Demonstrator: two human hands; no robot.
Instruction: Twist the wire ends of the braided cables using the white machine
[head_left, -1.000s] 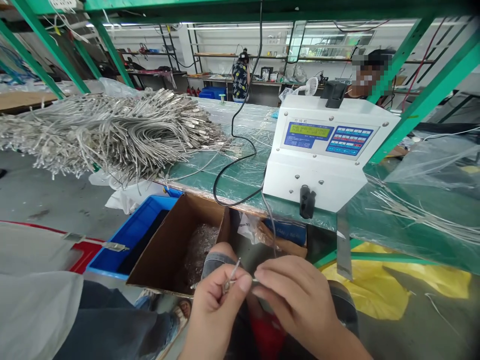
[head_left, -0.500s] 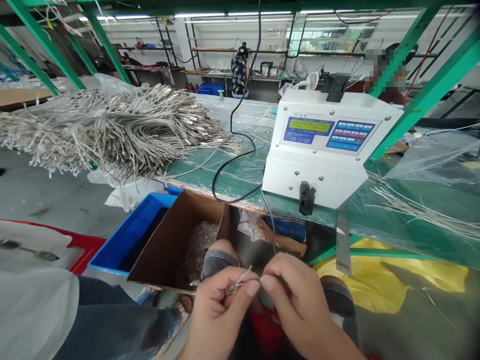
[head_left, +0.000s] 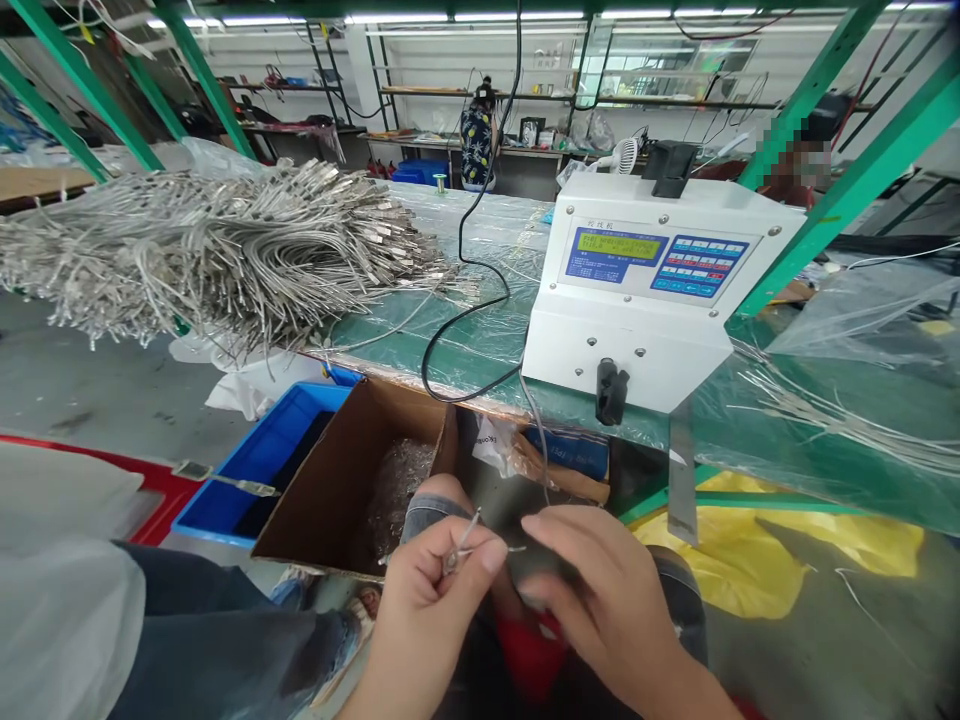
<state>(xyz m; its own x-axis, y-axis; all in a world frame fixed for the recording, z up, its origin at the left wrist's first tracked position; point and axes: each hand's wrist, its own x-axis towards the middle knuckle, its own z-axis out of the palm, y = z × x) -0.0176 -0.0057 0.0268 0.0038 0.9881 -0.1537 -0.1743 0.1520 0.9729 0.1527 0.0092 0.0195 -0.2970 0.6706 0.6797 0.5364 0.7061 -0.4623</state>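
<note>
Thin grey cable ends (head_left: 471, 527) are pinched between the thumb and fingers of my left hand (head_left: 442, 590), low in the middle of the view. One short end points up, another sticks out to the right. My right hand (head_left: 600, 590) is just to the right, its thumb and forefinger apart and nothing visible between them. Above and beyond my hands, a white machine (head_left: 622, 345) with a keypad, a lit display and a black clamp-like part (head_left: 611, 392) stands on the green table. A big pile of grey cables (head_left: 247, 250) lies at the left.
Below the table edge (head_left: 405, 350) are a cardboard box (head_left: 322, 500) and a blue crate (head_left: 217, 500). A black cord (head_left: 450, 325) crosses the tabletop. Loose cables (head_left: 840, 415) lie right of the machine. Yellow sheeting (head_left: 750, 560) is on the floor. A person's leg (head_left: 225, 620) is at left.
My right hand has parted from my left and its fingers have opened, exposing the cable end. At the left, a cable with a connector now reaches over the blue crate.
</note>
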